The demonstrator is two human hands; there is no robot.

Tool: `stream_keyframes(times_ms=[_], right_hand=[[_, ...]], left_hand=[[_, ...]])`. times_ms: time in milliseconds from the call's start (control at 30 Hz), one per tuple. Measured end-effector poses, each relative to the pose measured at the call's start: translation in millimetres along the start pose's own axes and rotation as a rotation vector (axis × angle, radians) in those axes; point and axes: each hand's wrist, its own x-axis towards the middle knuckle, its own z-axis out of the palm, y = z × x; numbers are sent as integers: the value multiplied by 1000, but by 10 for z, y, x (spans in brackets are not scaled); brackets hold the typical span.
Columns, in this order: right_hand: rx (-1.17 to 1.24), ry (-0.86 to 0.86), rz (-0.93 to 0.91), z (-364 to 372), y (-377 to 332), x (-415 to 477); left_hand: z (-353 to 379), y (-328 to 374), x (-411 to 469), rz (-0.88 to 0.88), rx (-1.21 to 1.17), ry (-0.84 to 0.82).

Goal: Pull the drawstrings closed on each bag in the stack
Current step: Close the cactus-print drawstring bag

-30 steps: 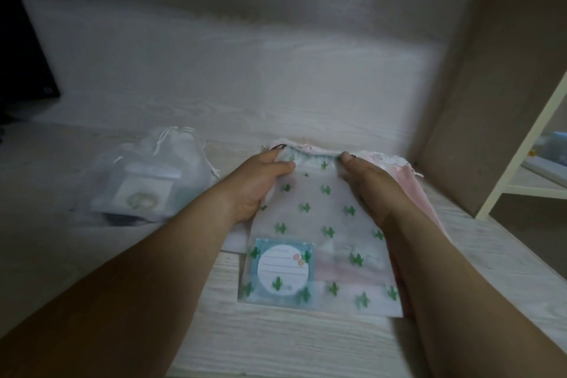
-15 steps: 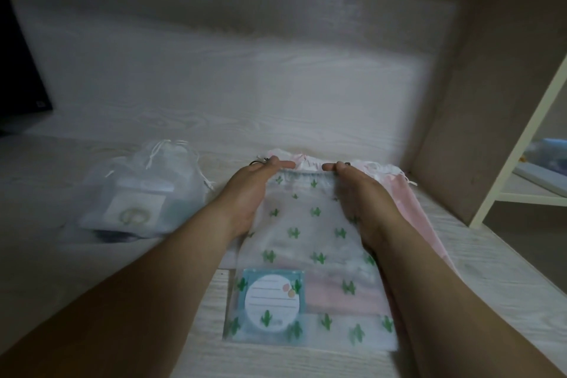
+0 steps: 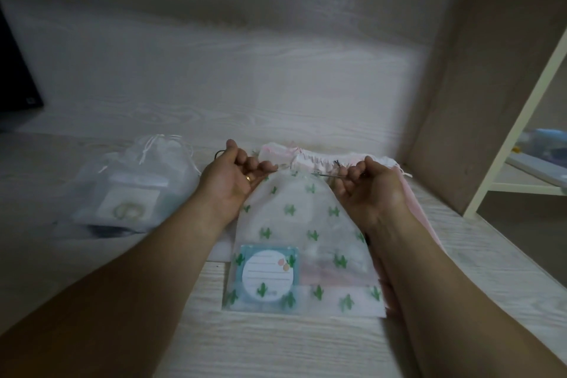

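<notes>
A translucent white bag with green cactus prints [image 3: 302, 224] lies on top of a pink bag [image 3: 310, 156] on the pale wooden surface. A blue card with a round white label shows through its lower left. My left hand [image 3: 234, 176] pinches the drawstring at the bag's top left corner. My right hand [image 3: 368, 187] pinches a thin dark drawstring [image 3: 322, 175] at the top right. The bag's mouth is gathered into a narrow neck between my hands.
A white mesh drawstring bag [image 3: 135, 184] with its mouth cinched lies to the left. A wooden side wall [image 3: 478, 101] rises on the right, with a cream shelf frame [image 3: 518, 132] beyond it. A dark object [image 3: 15, 83] stands at the far left.
My hands turned palm-up and took hold of the drawstrings, pulling apart. The cactus bag's flat, wide top has gathered into a narrow neck.
</notes>
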Motion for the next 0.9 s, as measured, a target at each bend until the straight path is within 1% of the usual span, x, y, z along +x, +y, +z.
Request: stream_keyframes(times_ms=[67,133,200,300,367,433,500,633,700,767,800,833,900], right_hand=[[5,-21,-22,28,15,-36],[-119,-75,-77,66,38,-64],[-358,-167,-162,109,59,-106],[-703,-300,-287,174,117,-177],[-801,-351,-310,228,150,-230],[-785,-400,-284,273,169,-264],[-770,-439,-259,284,184,-285],[-804,-491,-287,280,197,-268],[-770,-429,-256,267,213,-211],[-705,-315,-132,259,226,-166],[-691,-303,-69,241,240,-159],[-700,-333,-32,220,257,-157],[-745,-432,-30,178,293,-174]], left_hand=[[37,3,-15,9,58,0],[90,2,-70,27,208,-40],[120,-22,-150,82,440,-118],[136,-95,-247,190,889,-305],[163,-150,-281,246,1111,-415],[202,-180,-305,271,1225,-451],[238,-186,-320,235,1229,-452],[265,-212,-312,179,1099,-392],[248,-212,-288,160,1006,-344],[231,-199,-272,148,924,-300],[222,-194,-268,150,908,-288],[219,-187,-266,152,907,-277],[211,-189,-255,144,908,-252]])
